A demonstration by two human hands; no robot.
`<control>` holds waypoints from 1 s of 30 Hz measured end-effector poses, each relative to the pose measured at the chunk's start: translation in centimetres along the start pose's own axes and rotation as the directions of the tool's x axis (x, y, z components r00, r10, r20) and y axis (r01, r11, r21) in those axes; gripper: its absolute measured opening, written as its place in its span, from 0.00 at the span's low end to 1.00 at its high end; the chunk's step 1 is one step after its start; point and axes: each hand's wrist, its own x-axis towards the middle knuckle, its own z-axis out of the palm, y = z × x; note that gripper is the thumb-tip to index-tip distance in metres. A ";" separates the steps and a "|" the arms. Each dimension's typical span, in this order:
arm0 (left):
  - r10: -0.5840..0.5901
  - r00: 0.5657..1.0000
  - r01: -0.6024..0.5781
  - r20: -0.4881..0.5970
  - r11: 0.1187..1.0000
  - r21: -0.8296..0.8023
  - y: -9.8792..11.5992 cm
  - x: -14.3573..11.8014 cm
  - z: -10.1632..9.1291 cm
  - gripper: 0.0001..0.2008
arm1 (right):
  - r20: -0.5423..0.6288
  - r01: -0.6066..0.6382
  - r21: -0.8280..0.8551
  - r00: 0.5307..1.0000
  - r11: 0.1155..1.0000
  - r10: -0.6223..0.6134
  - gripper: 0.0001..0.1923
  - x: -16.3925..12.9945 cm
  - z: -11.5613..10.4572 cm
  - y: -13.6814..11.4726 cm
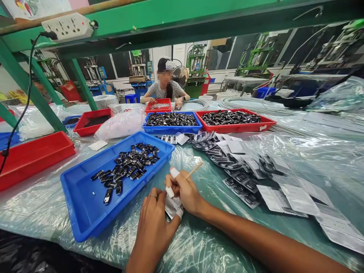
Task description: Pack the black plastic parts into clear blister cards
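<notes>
**Operator:** Now, at the workbench: my left hand (155,222) and right hand (184,191) meet just beside the near corner of the blue tray (85,204), both closed on a small clear packet (172,206). Left thumb and fingers pinch its lower edge. The right fist also grips a thin wooden stick (195,169), its tip angled up and away from the tray. White tape wraps several fingertips (174,172).

**Desk:** What could go wrong?

**Operator:** My judgement only: the packet is slick film held at its edge, so the pinch could slip and drop it onto the plastic-covered table (210,242). The stick shares the right hand with the packet; I'd say a twist of that wrist could poke or crease the film.

**Desk:** And the parts?

**Operator:** Small black parts (127,165) lie loose toward the far end of the blue tray. My left wrist sits near its rim; a nudge might scatter them. Right of the tray, filled packets (241,178) overlap in a long row, and a sweeping forearm could disturb them.

**Desk:** Anyone else?

**Operator:** A co-worker (166,89) sits well beyond the tray, hands at a red tray (158,106), well apart from mine.
</notes>
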 end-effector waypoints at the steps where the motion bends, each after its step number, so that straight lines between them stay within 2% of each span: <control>1: 0.002 1.000 -0.002 0.003 1.000 -0.001 0.0 0.0 0.0 0.23 | -0.011 0.005 0.000 1.000 1.000 -0.005 0.32 0.0 -0.1 0.3; 5: 0.012 1.000 -0.012 0.015 1.000 -0.007 0.1 0.1 -0.2 0.21 | -0.029 0.030 -0.059 0.999 0.998 -0.032 0.31 0.4 -0.1 1.3; 7: -0.006 1.000 0.006 0.000 1.000 0.006 0.3 0.1 -0.3 0.21 | -0.023 0.001 -0.106 1.000 0.994 -0.003 0.31 0.5 -0.1 1.2; 10: -0.041 0.999 0.041 -0.001 0.999 0.029 0.7 0.0 -0.4 0.19 | 0.029 -0.120 -0.149 0.992 0.982 0.125 0.30 0.3 -0.3 -0.1; 13: -0.042 0.999 0.041 0.011 0.999 0.035 1.0 0.0 -0.5 0.19 | 0.159 -0.275 -0.084 0.945 0.958 0.285 0.27 0.3 -0.9 -1.4; 15: -0.036 0.999 0.035 0.021 0.999 0.027 1.1 0.0 -0.6 0.20 | 0.220 -0.337 -0.030 0.916 0.941 0.335 0.25 0.3 -1.2 -1.9; 16: -0.037 0.999 0.036 0.029 0.999 0.017 1.2 0.0 -0.8 0.20 | 0.234 -0.339 -0.018 0.913 0.941 0.333 0.26 0.4 -1.2 -2.1; 18: -0.048 0.998 0.048 0.040 0.999 -0.006 1.2 -0.1 -1.0 0.23 | 0.203 -0.275 0.017 0.942 0.961 0.266 0.26 0.4 -1.1 -2.3; 20: -0.071 0.997 0.071 0.028 0.997 -0.015 1.0 -0.4 -1.3 0.28 | 0.121 -0.178 0.109 0.979 0.978 0.164 0.25 0.5 -0.7 -2.3; 22: -0.084 0.996 0.084 0.019 0.996 -0.012 0.8 -0.7 -1.4 0.30 | 0.042 -0.106 0.223 0.994 0.969 0.099 0.25 0.5 -0.2 -2.0; 26: -0.075 0.997 0.076 0.018 0.997 -0.025 0.4 -1.0 -1.2 0.24 | -0.003 -0.075 0.322 0.997 0.944 0.081 0.27 0.6 0.5 -0.2; 30: -0.070 0.997 0.070 0.014 0.996 -0.046 0.5 -0.8 -1.2 0.20 | -0.040 -0.064 0.290 0.996 0.955 0.079 0.28 0.7 0.9 2.0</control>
